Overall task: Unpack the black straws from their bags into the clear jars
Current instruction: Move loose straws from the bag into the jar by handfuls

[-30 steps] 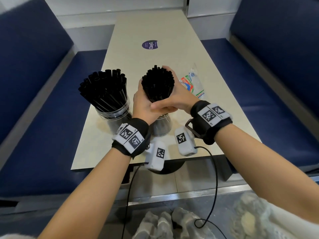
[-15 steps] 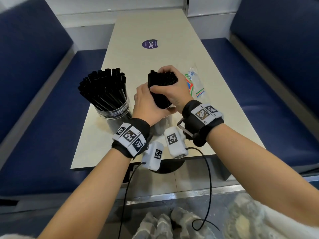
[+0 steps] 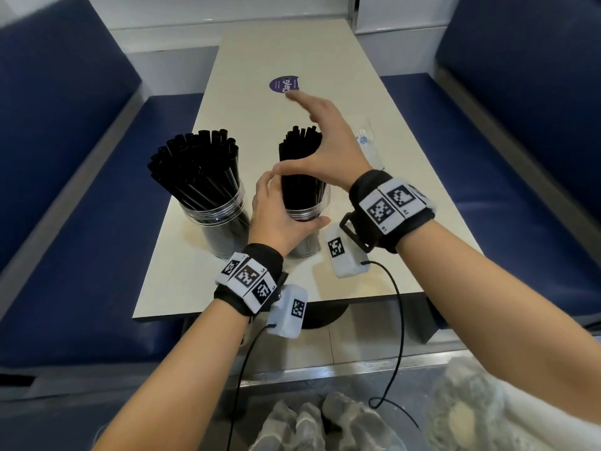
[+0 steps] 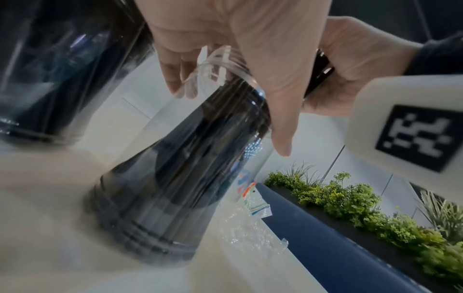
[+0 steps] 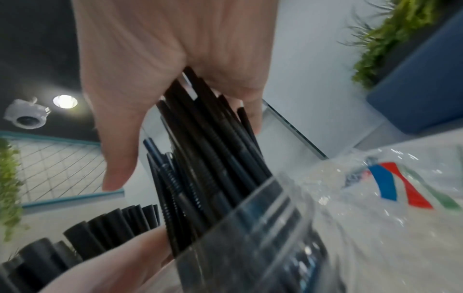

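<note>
Two clear jars stand on the cream table [image 3: 182, 288]. The left jar [image 3: 213, 222] is packed with black straws [image 3: 195, 167]. My left hand [image 3: 276, 216] grips the right jar [image 3: 309, 216] round its rim; the thumb [image 4: 280, 128] lies across the jar's [image 4: 162, 198] front and the fingers wrap behind. A bundle of black straws [image 3: 300, 164] stands inside it. My right hand [image 3: 328, 141] is open, fingers spread, its palm [image 5: 150, 59] against the right side of those straws [image 5: 213, 148].
An empty clear plastic bag [image 3: 369, 148] with red and blue print [image 5: 391, 184] lies just right of the right jar. A purple round sticker [image 3: 284, 84] is farther up the table. Blue benches [image 3: 520, 190] flank both sides. Crumpled bags [image 3: 325, 424] lie by my lap.
The bundle held by both hands above the right jar has dropped into it. My right hand has let go and spread open. My left hand has slid down to the jar's rim.
</note>
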